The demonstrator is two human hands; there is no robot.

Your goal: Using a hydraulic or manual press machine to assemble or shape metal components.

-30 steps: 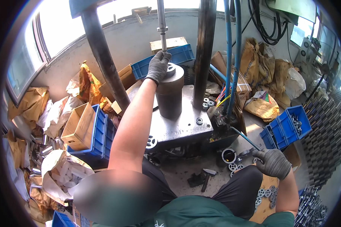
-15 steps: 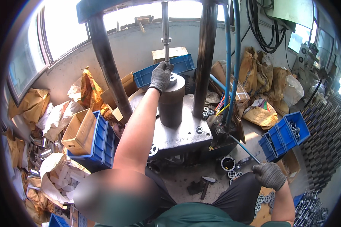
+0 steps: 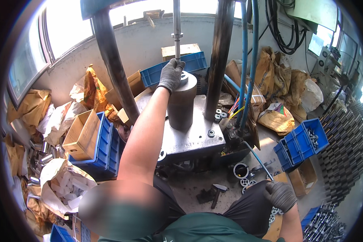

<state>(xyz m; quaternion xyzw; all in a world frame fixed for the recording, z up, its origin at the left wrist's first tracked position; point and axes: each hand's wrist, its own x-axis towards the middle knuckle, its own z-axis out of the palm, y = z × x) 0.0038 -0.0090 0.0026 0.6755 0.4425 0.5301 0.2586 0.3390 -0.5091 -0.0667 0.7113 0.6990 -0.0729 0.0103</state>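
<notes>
My ribbed grey left glove (image 3: pixel 170 76) sits at twelve o'clock, its matching right glove (image 3: pixel 282 196) at four; my shirt (image 3: pixel 205 230), at six, is dark green, trousers (image 3: pixel 246 205) black.

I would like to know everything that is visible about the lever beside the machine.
The lever is a slender, bluish rod, apparently metal, bent near its upper end, beside the dark machine base. It slants toward the picture's lower right, where the gloved right grip closes around its lower end. Its mounting is unclear.

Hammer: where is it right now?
The hammer lies on the floor in the head view, low and just right of centre, beside a dark scrap.
</notes>
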